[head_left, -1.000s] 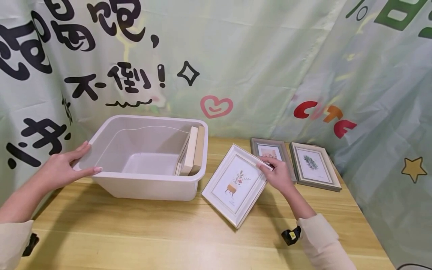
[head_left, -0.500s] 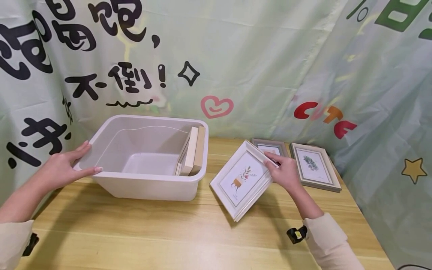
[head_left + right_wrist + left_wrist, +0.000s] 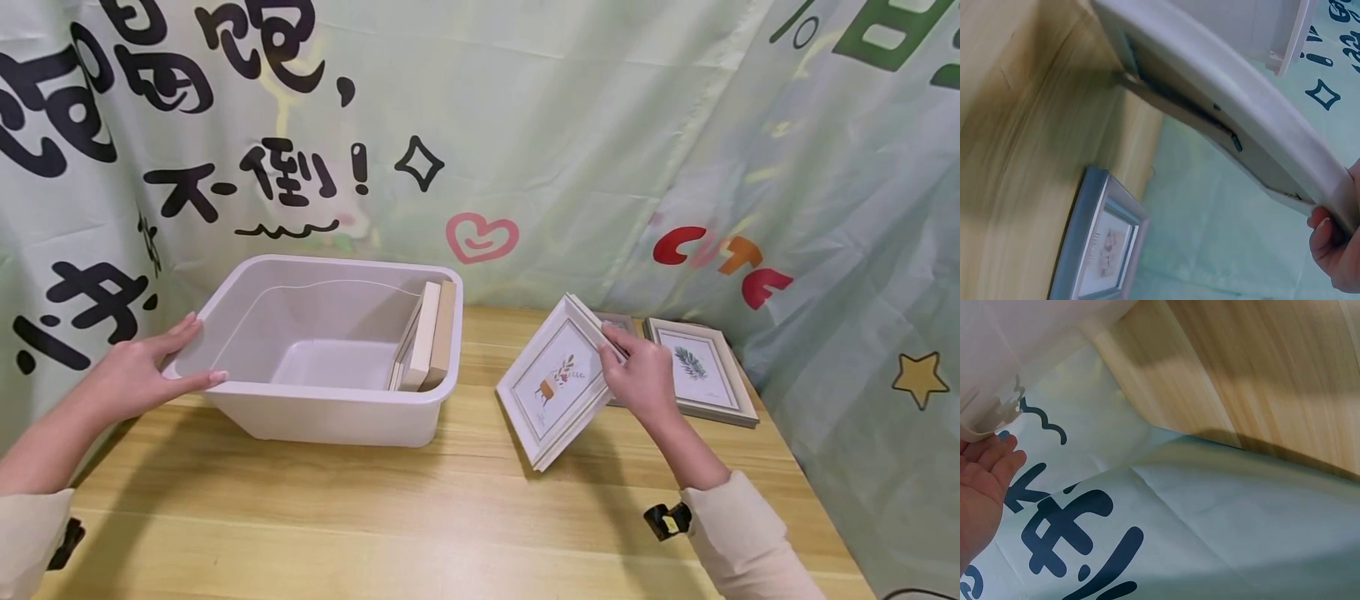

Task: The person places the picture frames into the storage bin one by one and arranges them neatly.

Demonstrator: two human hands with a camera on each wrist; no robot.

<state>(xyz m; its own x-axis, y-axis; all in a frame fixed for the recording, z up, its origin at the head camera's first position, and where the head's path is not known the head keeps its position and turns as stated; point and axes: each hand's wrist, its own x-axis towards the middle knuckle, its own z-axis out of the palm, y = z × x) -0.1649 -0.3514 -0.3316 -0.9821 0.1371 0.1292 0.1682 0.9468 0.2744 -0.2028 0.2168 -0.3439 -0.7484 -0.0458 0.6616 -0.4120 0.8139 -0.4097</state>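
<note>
My left hand (image 3: 142,371) grips the left rim of a pale plastic bin (image 3: 322,417), thumb at the front corner; in the left wrist view its fingers (image 3: 997,456) curl under the lip. Inside the bin, several picture frames (image 3: 426,337) stand on edge against the right wall. My right hand (image 3: 641,375) pinches the upper right edge of a white picture frame (image 3: 551,383) with a potted-plant print, tilted above the table. The right wrist view shows this frame's back (image 3: 1210,119), its stand leg slightly swung out.
Behind the held frame lies a grey picture frame (image 3: 1107,250), mostly covered in the head view. A stack of frames topped by a leaf print (image 3: 701,371) lies at the table's right edge. A printed curtain (image 3: 555,150) hangs behind the wooden table (image 3: 337,517).
My right hand has moved the white frame to the right and slightly away from me, covering more of the grey frame. The left hand and the bin have stayed put.
</note>
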